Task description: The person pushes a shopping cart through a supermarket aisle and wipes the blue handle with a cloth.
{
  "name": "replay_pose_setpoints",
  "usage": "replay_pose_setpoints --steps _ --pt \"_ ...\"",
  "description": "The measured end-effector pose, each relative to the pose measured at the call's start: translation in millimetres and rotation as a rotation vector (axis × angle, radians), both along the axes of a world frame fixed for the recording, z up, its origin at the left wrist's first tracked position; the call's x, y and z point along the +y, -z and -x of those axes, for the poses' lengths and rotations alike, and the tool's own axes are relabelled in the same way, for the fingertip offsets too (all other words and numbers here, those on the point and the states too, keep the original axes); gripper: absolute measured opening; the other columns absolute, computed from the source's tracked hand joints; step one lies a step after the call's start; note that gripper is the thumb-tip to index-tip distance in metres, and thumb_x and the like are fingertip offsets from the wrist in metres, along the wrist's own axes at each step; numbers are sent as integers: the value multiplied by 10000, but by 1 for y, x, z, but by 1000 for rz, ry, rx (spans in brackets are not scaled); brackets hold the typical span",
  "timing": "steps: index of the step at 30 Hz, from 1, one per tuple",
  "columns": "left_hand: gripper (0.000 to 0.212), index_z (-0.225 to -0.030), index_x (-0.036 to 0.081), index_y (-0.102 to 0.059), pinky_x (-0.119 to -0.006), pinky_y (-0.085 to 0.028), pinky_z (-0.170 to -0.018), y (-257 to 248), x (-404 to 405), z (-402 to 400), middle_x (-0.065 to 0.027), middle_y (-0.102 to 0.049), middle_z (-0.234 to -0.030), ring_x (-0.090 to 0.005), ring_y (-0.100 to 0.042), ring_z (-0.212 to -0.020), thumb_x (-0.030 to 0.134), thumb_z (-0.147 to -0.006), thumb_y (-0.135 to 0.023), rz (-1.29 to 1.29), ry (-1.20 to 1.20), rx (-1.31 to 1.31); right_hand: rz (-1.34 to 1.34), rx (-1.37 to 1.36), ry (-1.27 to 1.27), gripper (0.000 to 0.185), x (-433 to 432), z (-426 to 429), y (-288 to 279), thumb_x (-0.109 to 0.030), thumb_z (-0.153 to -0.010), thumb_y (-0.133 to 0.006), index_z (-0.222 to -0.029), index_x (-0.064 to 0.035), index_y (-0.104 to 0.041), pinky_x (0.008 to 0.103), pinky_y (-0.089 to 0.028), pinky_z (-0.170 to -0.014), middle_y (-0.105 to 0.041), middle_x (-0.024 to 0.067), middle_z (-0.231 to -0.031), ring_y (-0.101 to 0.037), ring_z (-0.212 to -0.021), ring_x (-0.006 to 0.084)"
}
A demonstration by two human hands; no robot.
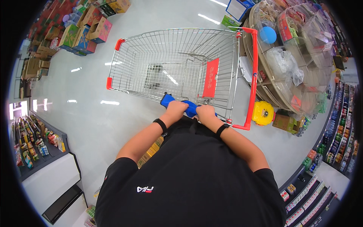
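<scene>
Both hands are close together in front of my body, at the near side of a wire shopping cart. My left hand (177, 110) grips a blue object (168, 99), perhaps a folded cloth or bag, whose exact kind I cannot tell. On the same blue material, to the right, my right hand (206, 113) is closed. Black bands circle both wrists. The shopping cart (170, 37) has red corner caps, a red handle (255, 73) on the right and a red panel (211, 77) inside. Its basket shows only bare wire, with the floor visible through it.
A round display stand with clear bins (309, 56) adjoins the handle side. Near it on the floor are a yellow container (263, 113) and a cardboard carton (284, 123). Printed cartons (82, 38) stand at upper left. Stocked shelves (340, 122) line the right; another shelf (54, 159) is left.
</scene>
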State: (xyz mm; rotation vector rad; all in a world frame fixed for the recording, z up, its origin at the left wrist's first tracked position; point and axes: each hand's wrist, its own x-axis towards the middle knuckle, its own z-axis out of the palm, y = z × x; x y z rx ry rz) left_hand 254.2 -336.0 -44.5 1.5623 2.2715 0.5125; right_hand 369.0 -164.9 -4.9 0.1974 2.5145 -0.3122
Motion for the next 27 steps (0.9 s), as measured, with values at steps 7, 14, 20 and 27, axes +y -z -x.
replay_pose_setpoints --steps 7,14,20,27 --pt "125 -930 96 -692 -498 -552 -702 -6 60 -28 -122 -734 -900 -375 -711 -864 101 -820 -633 102 207 -84 -66 82 11 78 29 -44 -22 -74 -788 -737 -851 -106 -770 420 -594 -703 -770 125 -896 -762 -849 322" --pt "150 -964 68 -666 -492 -565 -743 -25 134 -72 -115 -721 -982 -379 -704 -922 50 -827 -608 6 270 -169 -179 65 126 125 77 -84 -57 -48 -814 -694 -937 -66 -709 416 -586 -786 -765 142 -946 -748 -964 313" --pt "171 -1032 82 -670 -462 -571 -727 -49 158 -76 -93 -728 -1003 -344 -711 -921 71 -888 -579 -108 345 -113 -288 378 78 457 112 -136 -84 -64 -876 -622 -1332 -32 -634 401 -438 -1138 -671 129 -1366 -602 -1326 263" --pt "345 -1235 101 -691 -431 -588 -763 -22 130 -70 -78 -760 -1135 -309 -738 -967 98 -907 -586 -141 229 -102 -228 538 174 464 107 -139 -93 -26 -839 -633 -1300 22 -640 433 -474 -1086 -690 172 -1309 -645 -1236 300"
